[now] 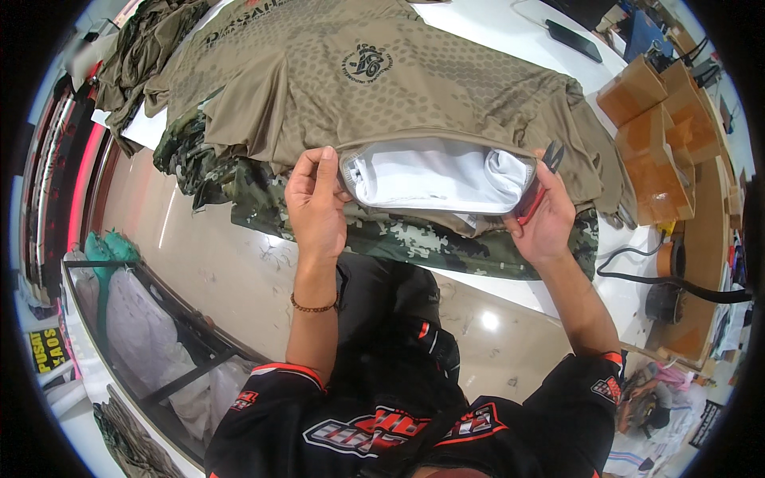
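An olive-tan printed shirt (319,95) with a dotted pattern and a dark round emblem lies spread on the white table. Its near edge is held apart, so the white inside (430,175) shows. My left hand (317,199) pinches the left end of this opening between thumb and fingers. At the right end, my right hand (551,211) is closed round small thread snips with red handles (530,205) and dark blades, while its fingers also hold the shirt's edge. Green camouflage cloth (414,239) lies under the shirt.
Cardboard boxes (649,151) stand at the right beside a black cable (661,279). A dark phone (574,40) lies at the far right of the table. More olive clothing (143,64) is piled far left. Bagged white material (143,319) fills a framed bin at the left.
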`<state>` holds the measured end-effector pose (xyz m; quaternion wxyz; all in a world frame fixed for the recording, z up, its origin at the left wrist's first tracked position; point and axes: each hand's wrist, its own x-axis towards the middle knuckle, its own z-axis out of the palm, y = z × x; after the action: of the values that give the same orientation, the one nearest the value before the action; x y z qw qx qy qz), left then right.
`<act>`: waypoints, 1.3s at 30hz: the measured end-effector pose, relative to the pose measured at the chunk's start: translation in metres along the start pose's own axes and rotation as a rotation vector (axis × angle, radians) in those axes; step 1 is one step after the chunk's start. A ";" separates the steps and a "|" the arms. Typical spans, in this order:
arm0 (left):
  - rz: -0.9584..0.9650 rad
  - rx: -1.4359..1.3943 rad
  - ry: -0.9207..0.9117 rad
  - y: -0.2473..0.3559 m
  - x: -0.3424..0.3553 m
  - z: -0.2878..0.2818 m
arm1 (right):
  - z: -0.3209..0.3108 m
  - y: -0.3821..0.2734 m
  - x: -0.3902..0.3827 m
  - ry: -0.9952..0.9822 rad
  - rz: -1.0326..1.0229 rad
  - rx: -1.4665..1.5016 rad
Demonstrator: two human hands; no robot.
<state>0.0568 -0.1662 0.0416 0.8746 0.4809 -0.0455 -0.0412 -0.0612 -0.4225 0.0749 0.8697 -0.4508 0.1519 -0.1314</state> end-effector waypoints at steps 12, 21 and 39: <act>-0.002 0.024 -0.014 0.000 -0.001 -0.001 | 0.000 -0.002 0.004 -0.037 -0.146 -0.135; 0.011 0.014 0.001 0.001 -0.002 0.000 | -0.007 0.005 0.008 0.050 -0.448 -0.390; 0.338 0.700 -0.024 0.033 -0.003 0.008 | -0.003 -0.028 0.008 -0.001 -0.445 -0.295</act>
<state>0.0542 -0.1547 0.0732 0.6516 0.7353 -0.1458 0.1161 -0.0571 -0.4433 0.0955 0.7443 -0.5951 0.0661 -0.2959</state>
